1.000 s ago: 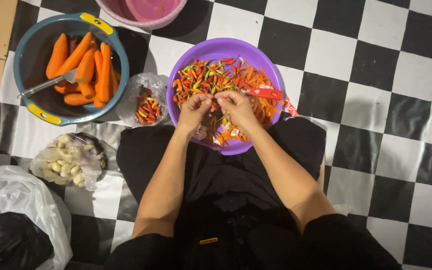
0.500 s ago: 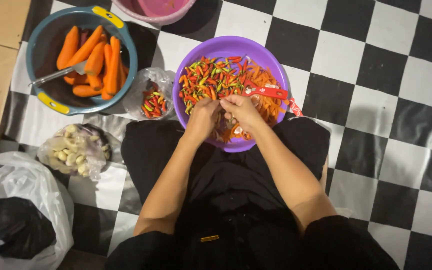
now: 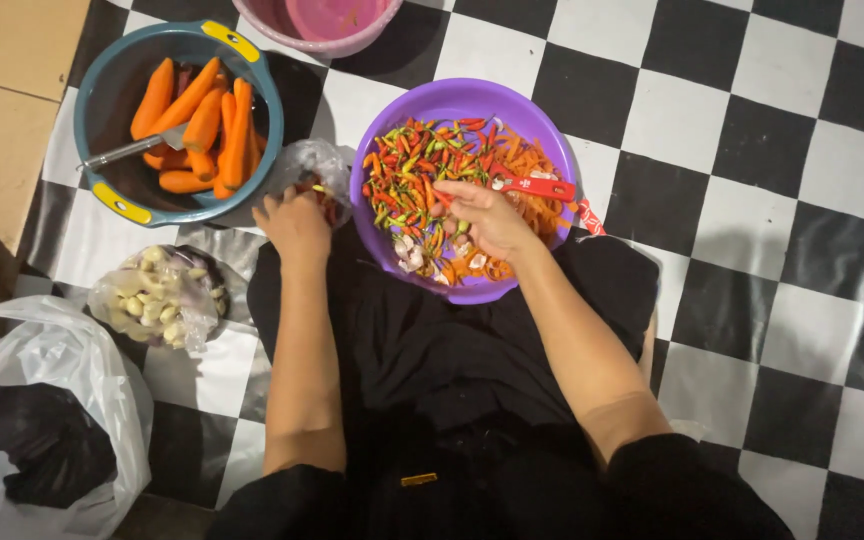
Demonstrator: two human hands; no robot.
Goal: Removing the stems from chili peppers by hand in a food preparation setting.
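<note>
Hands are apart: left hand grips clear chili bag, right hand pinches a chili.
Chilies look light, smooth and slippery; best held by the stem.

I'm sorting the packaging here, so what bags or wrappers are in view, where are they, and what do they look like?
Small clear plastic bag of chillies: between the blue and purple bowls, at the left hand, crumpled.
Clear bag of pale cloves: below the blue bowl, rounded.
White plastic bag: bottom left corner, open, dark contents.
No labels, signs or screens.

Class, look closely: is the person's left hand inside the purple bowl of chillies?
No, the left hand reaches into the small clear bag beside the purple bowl.
</note>
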